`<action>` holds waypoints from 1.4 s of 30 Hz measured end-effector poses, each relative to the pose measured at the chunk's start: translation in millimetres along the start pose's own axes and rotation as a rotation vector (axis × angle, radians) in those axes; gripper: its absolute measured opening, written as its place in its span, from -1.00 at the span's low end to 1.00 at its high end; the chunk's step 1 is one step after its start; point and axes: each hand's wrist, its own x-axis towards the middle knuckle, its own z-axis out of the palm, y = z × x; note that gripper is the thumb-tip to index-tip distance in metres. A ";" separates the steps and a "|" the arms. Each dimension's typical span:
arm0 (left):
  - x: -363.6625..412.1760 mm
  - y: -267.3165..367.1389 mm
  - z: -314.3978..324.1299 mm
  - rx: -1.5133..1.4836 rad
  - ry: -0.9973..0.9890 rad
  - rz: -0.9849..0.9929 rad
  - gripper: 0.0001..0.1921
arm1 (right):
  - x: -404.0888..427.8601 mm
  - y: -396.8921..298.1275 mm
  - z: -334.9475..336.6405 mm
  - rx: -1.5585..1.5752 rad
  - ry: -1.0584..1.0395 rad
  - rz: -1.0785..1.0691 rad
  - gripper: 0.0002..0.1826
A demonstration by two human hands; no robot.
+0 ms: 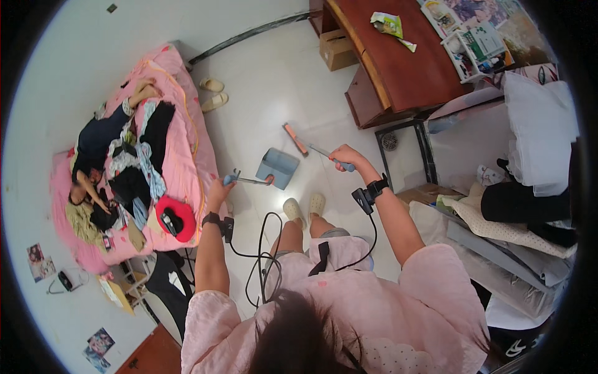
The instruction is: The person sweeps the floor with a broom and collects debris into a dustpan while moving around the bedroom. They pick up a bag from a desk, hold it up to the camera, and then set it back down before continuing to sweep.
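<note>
My left hand (219, 192) grips the handle end of a long-handled dustpan. The blue-grey pan (278, 168) is over the pale tiled floor, in front of my feet. In my right hand (349, 156) is the grey handle of a broom (295, 140); its orange head with dark bristles lies up and to the right of the pan, apart from it. Wrist straps with small black devices sit on both my forearms, and black cables run from them towards my waist.
A pink-covered bed (187, 135) with heaped clothes and a person lying down stands at left. Beige slippers (215, 102) lie beside it. A reddish wooden desk (411, 70), a cardboard box (337, 50) and a floor drain (389, 141) are at upper right; piled fabrics (495, 248) lie at right.
</note>
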 end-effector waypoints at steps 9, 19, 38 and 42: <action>118.5 49.2 -27.9 0.042 -0.043 0.051 -0.61 | -3.0 -60.2 -50.3 -0.009 0.335 -0.186 -0.82; 267.1 108.6 -28.7 0.055 -0.059 0.314 -0.62 | 24.7 -145.6 -92.5 0.481 0.398 -0.172 -0.89; 438.7 310.9 8.0 0.014 -0.465 0.288 -0.63 | 103.5 -245.6 -247.3 0.595 0.119 -0.184 -0.85; 449.1 341.9 19.3 -0.015 -0.665 0.238 -0.64 | 139.6 -242.1 -299.0 0.338 -0.003 -0.110 -0.80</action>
